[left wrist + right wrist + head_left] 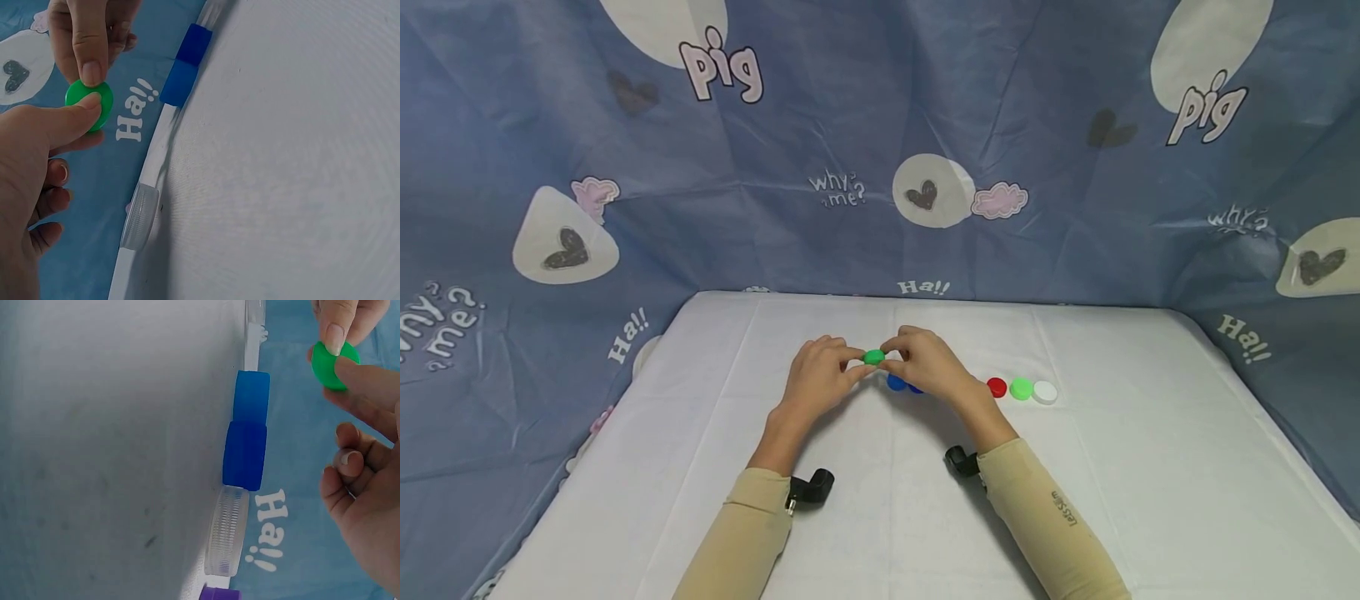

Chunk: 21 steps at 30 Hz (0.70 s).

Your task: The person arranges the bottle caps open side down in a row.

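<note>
A green bottle cap [874, 357] is raised above the white table, pinched from both sides. My left hand [820, 375] grips its left edge between thumb and fingers, while my right hand [928, 362] pinches the right edge. In the wrist views the thumbs press on the cap's face and the other fingers are bent. Below the hands, a lighter blue cap [251, 397] and a darker blue cap [245, 456] stand side by side on the table. The right hand partly covers the darker one in the head view.
Right of the right forearm lie a red cap [996, 387], a light green cap [1021, 388] and a white cap [1045, 392] in a row. Clear ribbed caps [140, 217] flank the blue ones. A purple cap [220, 594] shows at the right wrist view's lower edge.
</note>
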Each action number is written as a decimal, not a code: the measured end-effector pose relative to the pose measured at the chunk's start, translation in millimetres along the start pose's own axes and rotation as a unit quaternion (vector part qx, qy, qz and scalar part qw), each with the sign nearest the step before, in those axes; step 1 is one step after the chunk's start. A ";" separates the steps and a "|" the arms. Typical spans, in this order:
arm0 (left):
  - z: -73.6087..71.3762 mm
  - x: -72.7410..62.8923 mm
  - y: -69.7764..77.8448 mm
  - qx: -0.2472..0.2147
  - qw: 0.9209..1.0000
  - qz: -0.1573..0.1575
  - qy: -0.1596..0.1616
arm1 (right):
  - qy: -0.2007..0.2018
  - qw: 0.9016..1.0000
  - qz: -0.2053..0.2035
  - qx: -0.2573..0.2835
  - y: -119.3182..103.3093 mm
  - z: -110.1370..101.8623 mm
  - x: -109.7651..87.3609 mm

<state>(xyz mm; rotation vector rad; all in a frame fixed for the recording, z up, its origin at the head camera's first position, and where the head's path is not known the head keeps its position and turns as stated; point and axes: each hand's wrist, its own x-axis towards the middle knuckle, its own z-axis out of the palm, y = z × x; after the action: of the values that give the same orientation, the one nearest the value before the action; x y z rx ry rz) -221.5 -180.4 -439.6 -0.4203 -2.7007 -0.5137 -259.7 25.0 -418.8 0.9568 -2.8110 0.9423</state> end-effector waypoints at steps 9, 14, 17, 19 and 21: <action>-0.2 -0.7 1.5 -0.011 1.000 0.005 -0.012 | -0.006 0.999 0.015 0.038 -0.7 -0.1 -0.6; 0.6 -0.5 1.3 0.004 1.000 0.025 0.004 | -0.021 0.993 0.051 0.108 2.2 -0.8 -0.9; 0.6 -0.4 1.9 0.013 0.999 0.034 0.016 | -0.031 0.988 0.064 0.139 3.6 -3.1 -1.5; 0.2 -0.5 2.8 0.012 0.999 0.042 0.024 | -0.037 0.985 0.068 0.154 4.5 -4.9 -1.9; 0.2 -0.6 3.6 0.007 0.998 0.049 0.030 | -0.040 0.984 0.070 0.161 5.5 -6.2 -2.2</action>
<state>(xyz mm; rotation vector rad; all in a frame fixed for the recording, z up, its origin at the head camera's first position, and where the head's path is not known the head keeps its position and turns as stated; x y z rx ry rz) -219.7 -177.2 -438.9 -0.5228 -2.6089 -0.4706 -262.0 33.1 -417.2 0.8479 -2.8787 1.4434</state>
